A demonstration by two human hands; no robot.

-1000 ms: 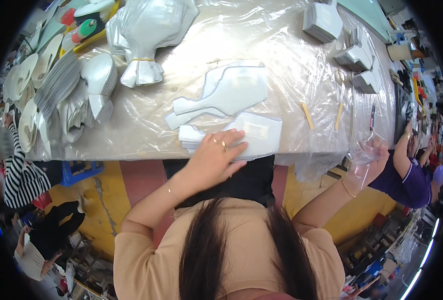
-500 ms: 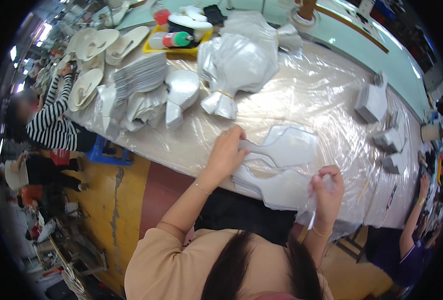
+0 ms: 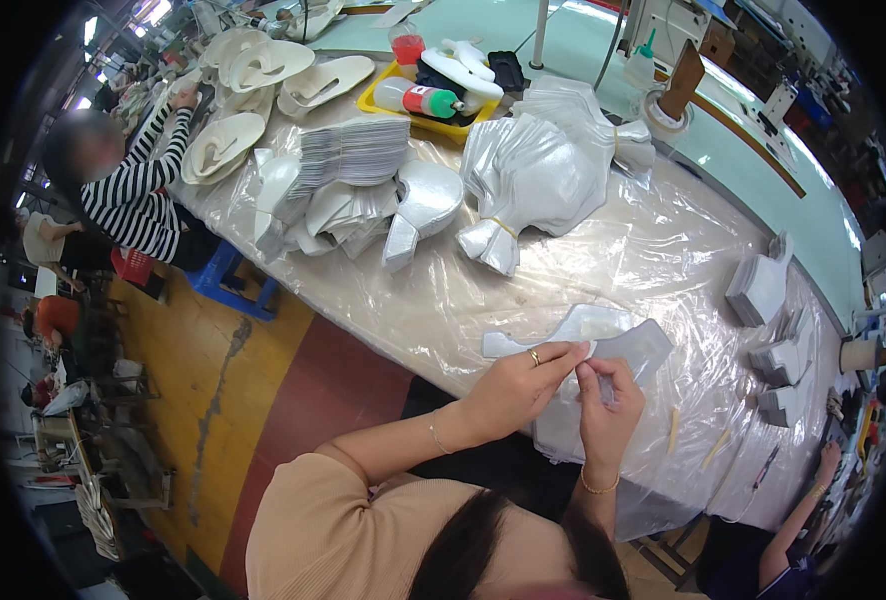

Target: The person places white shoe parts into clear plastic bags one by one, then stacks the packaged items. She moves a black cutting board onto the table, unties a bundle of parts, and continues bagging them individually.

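My left hand [image 3: 523, 388] and my right hand [image 3: 611, 405] meet over the near part of the table. The fingertips of both are pinched together on a small white piece [image 3: 591, 350], mostly hidden by the fingers. Just beyond them a flat, pale grey shaped sheet [image 3: 593, 320] with a narrow tail lies on the plastic. A second, greyer sheet [image 3: 651, 345] shows to the right, behind my right hand. Below my hands, at the table's near edge, part of a stack of similar sheets [image 3: 555, 436] is visible; my hands cover the rest.
Bundled silvery sheets [image 3: 538, 175] and a stack of grey ones [image 3: 353, 150] lie farther back. Near a yellow tray [image 3: 373, 98] holding bottles are cream moulded shapes [image 3: 328, 85]. Small stacks [image 3: 760, 285] stand at right. Co-workers sit left and right; a blue stool [image 3: 225, 280] is at left.
My left hand has left the narrow end of the sheet and moved right to meet my right hand, which came left. Their fingertips now pinch together. The view has also shifted.
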